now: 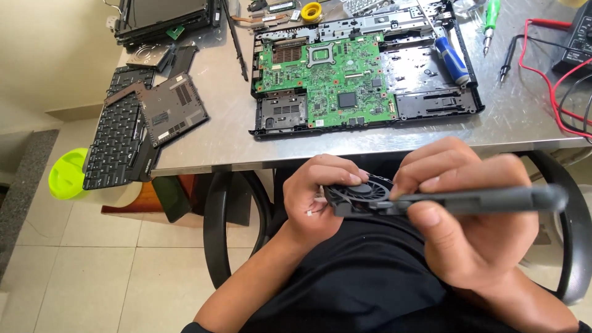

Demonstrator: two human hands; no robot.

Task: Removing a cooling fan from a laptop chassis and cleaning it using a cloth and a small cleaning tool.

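**Small fan held in the lap, opened laptop on the counter above**

At the far left of the frame a lime-green bin (pixel 65 176) stands on the tiled floor. Just right of it, a detached black keyboard (pixel 117 132) hangs over the left edge of the steel counter (pixel 228 145), with a dark brown cover plate (pixel 172 108) lying partly on top of it. In the upper left a black screen assembly (pixel 163 18) rests near the counter's back edge.

Below the counter's front edge, left of centre, the left hand (pixel 314 197) has its grip closed around a small black fan (pixel 361 194), fingers curled over the top rim and thumb beneath. The fan sits in the lower middle of the frame, above the person's dark shirt, touching both hands.

Straight above it, in the upper middle, lies the open laptop base (pixel 431 102) with its green circuit board (pixel 327 77) exposed. A roll of yellow tape (pixel 311 11) sits behind it, and a blue-handled screwdriver (pixel 452 60) lies inside the base at right.

The right hand (pixel 475 216), lower right, is closed on a grey brush handle (pixel 487 199) that runs level to the right; its tip meets the fan, hidden behind the fingers. In the upper right are a green-handled screwdriver (pixel 491 21) and red and black test leads (pixel 549 74). A black chair arm (pixel 570 246) curves past the right hand.
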